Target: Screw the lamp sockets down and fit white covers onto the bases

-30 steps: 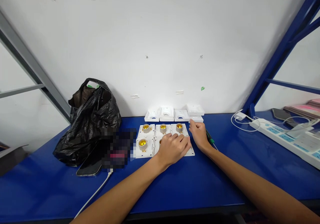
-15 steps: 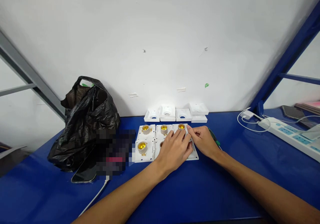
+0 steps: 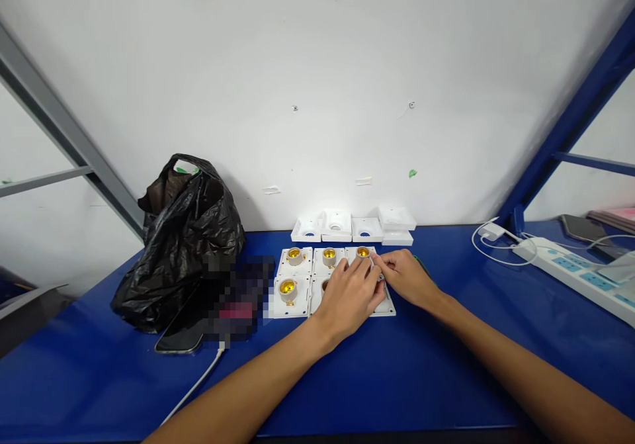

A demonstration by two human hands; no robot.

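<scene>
Several white square plates (image 3: 292,266) lie in two rows on the blue table, most showing a round socket with a gold-coloured lining (image 3: 288,290). My left hand (image 3: 350,292) rests over the front middle and right plates, its fingers bent and reaching the back right socket (image 3: 363,253). Beside it, my right hand (image 3: 403,273) has its fingers curled at the right edge of the plates, with the thumb towards the back right one. Anything small between the fingertips of either hand is hidden.
White square covers (image 3: 367,229) stand along the wall. At the left are a black plastic bag (image 3: 191,232) and a phone (image 3: 181,338) beside a blurred-out area with a white cable (image 3: 196,383). A white power strip (image 3: 570,263) lies right; a green tool is mostly behind my right wrist.
The view has shifted slightly, so the bag and plates appear further right. Both hands keep nearly the same pose at the plates. Less of the green tool shows.
</scene>
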